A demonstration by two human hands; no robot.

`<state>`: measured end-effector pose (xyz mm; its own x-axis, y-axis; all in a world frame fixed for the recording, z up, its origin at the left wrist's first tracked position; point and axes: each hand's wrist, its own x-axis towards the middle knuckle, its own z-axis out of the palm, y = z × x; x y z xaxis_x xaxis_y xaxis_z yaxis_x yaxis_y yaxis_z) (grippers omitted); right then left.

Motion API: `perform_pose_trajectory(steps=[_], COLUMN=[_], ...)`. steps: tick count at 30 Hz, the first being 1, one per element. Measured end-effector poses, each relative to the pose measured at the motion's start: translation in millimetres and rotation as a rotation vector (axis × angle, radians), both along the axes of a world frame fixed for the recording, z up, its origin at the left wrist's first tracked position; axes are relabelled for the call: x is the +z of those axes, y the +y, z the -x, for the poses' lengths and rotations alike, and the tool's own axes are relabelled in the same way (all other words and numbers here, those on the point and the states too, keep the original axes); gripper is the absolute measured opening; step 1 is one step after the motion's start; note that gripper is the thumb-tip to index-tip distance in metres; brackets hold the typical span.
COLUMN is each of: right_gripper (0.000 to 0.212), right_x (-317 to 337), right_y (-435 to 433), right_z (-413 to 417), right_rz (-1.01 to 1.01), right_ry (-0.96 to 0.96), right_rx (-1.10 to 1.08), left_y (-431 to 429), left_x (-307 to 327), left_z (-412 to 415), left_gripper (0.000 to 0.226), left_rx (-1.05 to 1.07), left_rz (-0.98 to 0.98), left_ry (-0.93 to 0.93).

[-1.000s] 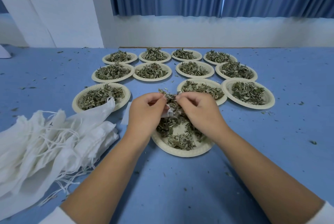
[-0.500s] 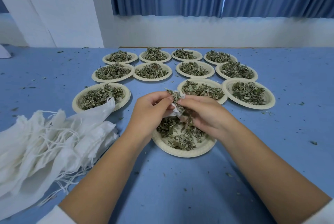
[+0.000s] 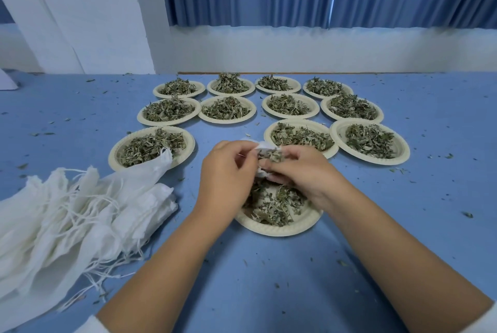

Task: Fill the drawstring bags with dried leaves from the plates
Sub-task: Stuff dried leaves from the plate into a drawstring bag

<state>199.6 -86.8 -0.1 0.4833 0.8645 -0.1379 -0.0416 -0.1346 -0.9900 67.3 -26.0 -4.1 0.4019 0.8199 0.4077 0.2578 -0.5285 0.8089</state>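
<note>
A small white drawstring bag (image 3: 265, 147) is held between both hands above the nearest plate (image 3: 279, 227), which carries dried leaves (image 3: 274, 203). My left hand (image 3: 228, 174) pinches the bag's left edge. From the other side, my right hand (image 3: 304, 171) grips the bag and a clump of leaves at its mouth. Most of the bag is hidden behind my fingers.
A heap of white drawstring bags (image 3: 67, 214) lies at the left. Several more cream plates of dried leaves (image 3: 369, 141) stand in rows behind, one at the left (image 3: 152, 147) touching the heap. Leaf crumbs dot the blue table (image 3: 269, 279). A wall and blue curtain stand behind.
Both hands have risen slightly with the bag, and my right hand has turned over its mouth with leaves. More of the near plate's leaves now show below the hands.
</note>
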Motion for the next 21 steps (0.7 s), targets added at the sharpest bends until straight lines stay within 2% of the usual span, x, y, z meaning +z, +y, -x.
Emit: perform_pose_trajectory(steps=[3,5,7,9,11,16,21], right_gripper=[0.015,0.025,0.026,0.019,0.020,0.027,0.012], right_x=[8,14,17,20,18,7,2], right_y=[-5,-7,-9,-10,-10,-4,-1], right_z=[-7,-8,-8,-7,-5,5,5], right_rz=[-0.011,-0.029,-0.052,-0.052,-0.043,-0.046,-0.055], right_ry=[0.179,0.260,0.312,0.286,0.256,0.141,0.008], right_rx=[0.123,0.095,0.089,0.096,0.085,-0.012,-0.087], left_y=[4,2,1,0,0,-1,-3], left_x=[4,7,9,10,10,6,5], left_z=[3,6,7,7,7,3,2], left_gripper=[0.015,0.026,0.030,0.034,0.038,0.027,0.030], left_rx=[0.000,0.007,0.009,0.015,0.008,-0.047,-0.059], left_rz=[0.181,0.206,0.229,0.242,0.246,0.241,0.203], left_ry=[-0.096,-0.126,-0.132,-0.142,-0.156,-0.158,-0.125])
